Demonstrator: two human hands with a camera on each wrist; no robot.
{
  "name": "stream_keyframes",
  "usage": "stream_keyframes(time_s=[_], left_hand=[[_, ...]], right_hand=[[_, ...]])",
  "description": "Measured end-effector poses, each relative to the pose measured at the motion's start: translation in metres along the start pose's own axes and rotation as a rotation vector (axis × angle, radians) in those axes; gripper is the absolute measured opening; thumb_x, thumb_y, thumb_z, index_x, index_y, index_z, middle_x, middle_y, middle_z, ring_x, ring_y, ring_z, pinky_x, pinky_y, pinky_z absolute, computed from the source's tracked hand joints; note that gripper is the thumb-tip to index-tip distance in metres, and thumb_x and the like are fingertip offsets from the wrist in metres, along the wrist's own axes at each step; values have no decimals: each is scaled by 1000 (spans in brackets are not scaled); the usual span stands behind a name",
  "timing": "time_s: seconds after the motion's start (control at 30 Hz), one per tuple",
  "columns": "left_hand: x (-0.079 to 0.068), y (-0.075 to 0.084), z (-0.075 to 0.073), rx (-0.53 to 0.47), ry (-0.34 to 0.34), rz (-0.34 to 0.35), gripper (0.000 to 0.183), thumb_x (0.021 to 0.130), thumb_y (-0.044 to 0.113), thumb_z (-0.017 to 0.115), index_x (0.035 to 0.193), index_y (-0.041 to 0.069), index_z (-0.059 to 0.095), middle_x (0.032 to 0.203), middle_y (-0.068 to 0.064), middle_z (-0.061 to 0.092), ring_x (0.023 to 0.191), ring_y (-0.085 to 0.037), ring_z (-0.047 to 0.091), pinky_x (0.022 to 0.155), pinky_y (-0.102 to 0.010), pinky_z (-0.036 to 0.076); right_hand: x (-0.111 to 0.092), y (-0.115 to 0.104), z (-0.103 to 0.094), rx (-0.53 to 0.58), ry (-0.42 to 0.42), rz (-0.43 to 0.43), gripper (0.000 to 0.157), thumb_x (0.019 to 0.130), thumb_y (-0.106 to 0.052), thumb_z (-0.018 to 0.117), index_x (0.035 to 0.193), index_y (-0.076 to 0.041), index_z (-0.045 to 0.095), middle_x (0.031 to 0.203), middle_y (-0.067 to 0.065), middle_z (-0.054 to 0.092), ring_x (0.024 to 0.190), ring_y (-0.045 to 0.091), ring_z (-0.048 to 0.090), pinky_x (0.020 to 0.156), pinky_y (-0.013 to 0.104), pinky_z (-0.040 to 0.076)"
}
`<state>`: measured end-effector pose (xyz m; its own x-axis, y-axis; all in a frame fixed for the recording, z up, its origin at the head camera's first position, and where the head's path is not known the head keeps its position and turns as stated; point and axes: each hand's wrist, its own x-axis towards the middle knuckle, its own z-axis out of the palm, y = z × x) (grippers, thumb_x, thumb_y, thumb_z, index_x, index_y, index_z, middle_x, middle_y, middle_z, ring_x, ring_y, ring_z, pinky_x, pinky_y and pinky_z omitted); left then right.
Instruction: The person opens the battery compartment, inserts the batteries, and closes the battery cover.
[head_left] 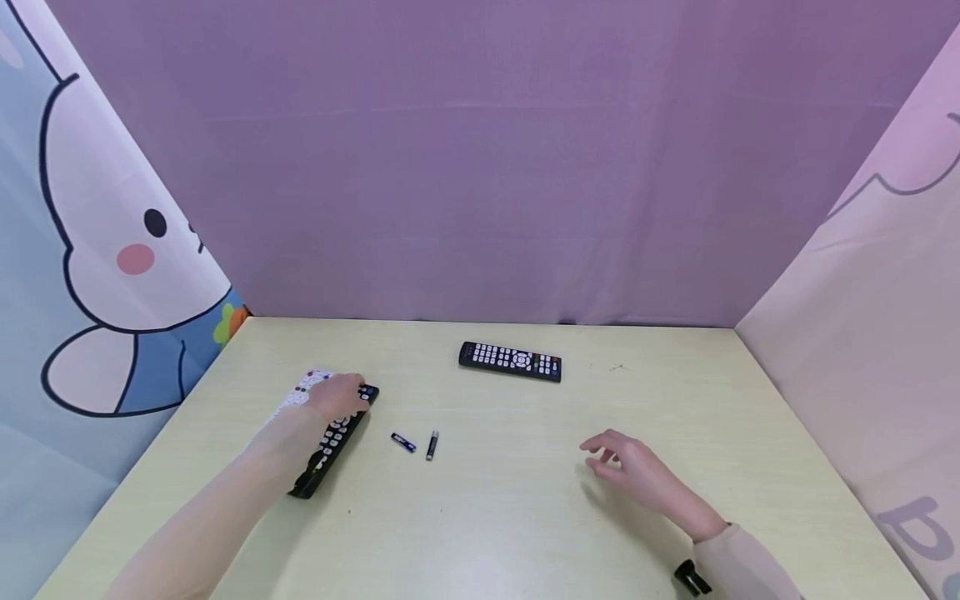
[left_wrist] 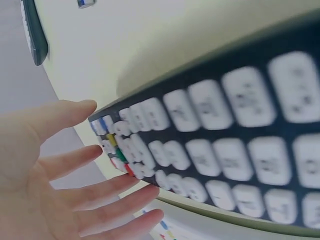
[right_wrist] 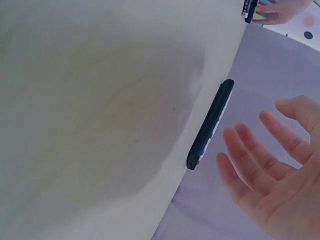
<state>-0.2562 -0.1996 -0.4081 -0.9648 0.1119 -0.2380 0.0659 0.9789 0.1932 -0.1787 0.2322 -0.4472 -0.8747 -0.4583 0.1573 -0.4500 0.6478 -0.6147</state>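
Observation:
My left hand (head_left: pixel 339 395) grips the far end of a black remote control (head_left: pixel 330 446), thumb along one edge and fingers at the other. White and coloured buttons cover this remote's face in the left wrist view (left_wrist: pixel 225 145). Beside it, partly hidden by my hand and forearm, lies a white remote control (head_left: pixel 309 385). Two small batteries (head_left: pixel 402 442) rest on the table to the right of the held remote. Over the right part of the table hovers my right hand (head_left: pixel 633 471), fingers loosely bent and holding nothing (right_wrist: pixel 280 170).
Another black remote control (head_left: pixel 510 362) lies toward the back of the pale table (head_left: pixel 525 517). A purple cloth (head_left: pixel 480 167) hangs behind the table, with printed cloths at both sides. Near my right sleeve is a small black object (head_left: pixel 692 577).

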Motion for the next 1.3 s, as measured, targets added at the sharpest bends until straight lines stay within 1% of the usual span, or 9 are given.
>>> stream_keyframes(time_s=[0.17, 0.37, 0.53, 0.67, 0.83, 0.9, 0.97, 1.17, 1.3], left_hand=[[5, 8, -5, 9, 14, 1, 45, 82, 16, 56, 119, -7, 47, 116, -24, 52, 100, -39, 52, 77, -50, 45], [16, 18, -8, 13, 52, 28, 42, 85, 17, 52, 120, -5, 47, 115, -24, 53, 100, -39, 52, 78, -47, 46], [27, 32, -7, 2, 90, 61, 40, 85, 17, 55, 119, -4, 49, 112, -21, 56, 98, -35, 54, 78, -44, 48], [38, 45, -3, -19, 131, 100, 39, 84, 16, 57, 117, -3, 51, 113, -21, 56, 102, -35, 53, 82, -45, 46], [55, 59, 7, -32, 188, 192, 34, 85, 12, 54, 115, -3, 52, 110, -20, 57, 99, -33, 55, 83, -42, 46], [62, 67, 11, -41, 200, 219, 33, 86, 11, 52, 116, -3, 52, 110, -21, 57, 99, -33, 55, 84, -41, 46], [67, 76, 15, -50, 212, 230, 32, 86, 10, 51, 116, -3, 52, 110, -21, 57, 98, -32, 55, 83, -41, 46], [76, 104, 21, -77, 233, 224, 33, 86, 8, 50, 119, -1, 51, 109, -20, 55, 95, -31, 56, 80, -39, 48], [81, 120, 26, -74, 247, 248, 34, 87, 7, 51, 119, -2, 50, 108, -19, 55, 96, -30, 56, 80, -40, 48]], right_hand=[[6, 4, -1, 6, -17, 12, 20, 82, -7, 58, 102, -2, 60, 96, 9, 61, 76, 16, 57, 65, 21, 49], [14, 11, -2, 17, -16, -4, 19, 82, -5, 58, 101, 0, 60, 95, 11, 62, 75, 16, 57, 65, 22, 49], [23, 15, -2, 26, -26, -11, 19, 83, -4, 57, 101, 2, 60, 95, 11, 62, 75, 17, 57, 65, 23, 49], [28, 16, -2, 28, -39, -2, 19, 84, -5, 56, 101, 2, 60, 96, 11, 62, 75, 16, 57, 65, 23, 49], [34, 18, 0, 34, -42, -5, 19, 84, -5, 56, 101, 2, 61, 97, 13, 62, 75, 16, 57, 65, 23, 49], [36, 18, 1, 36, -42, -8, 18, 84, -6, 56, 100, 2, 61, 97, 13, 62, 75, 16, 57, 65, 22, 49], [39, 19, 1, 34, -45, -14, 19, 85, -6, 56, 100, 3, 60, 97, 13, 62, 75, 17, 57, 64, 22, 49], [44, 18, 2, 40, -40, -17, 20, 85, -6, 55, 101, 3, 60, 99, 15, 61, 76, 17, 58, 66, 23, 49], [46, 20, 4, 44, -34, -15, 20, 85, -6, 55, 101, 3, 61, 99, 14, 62, 77, 17, 58, 67, 23, 49]])
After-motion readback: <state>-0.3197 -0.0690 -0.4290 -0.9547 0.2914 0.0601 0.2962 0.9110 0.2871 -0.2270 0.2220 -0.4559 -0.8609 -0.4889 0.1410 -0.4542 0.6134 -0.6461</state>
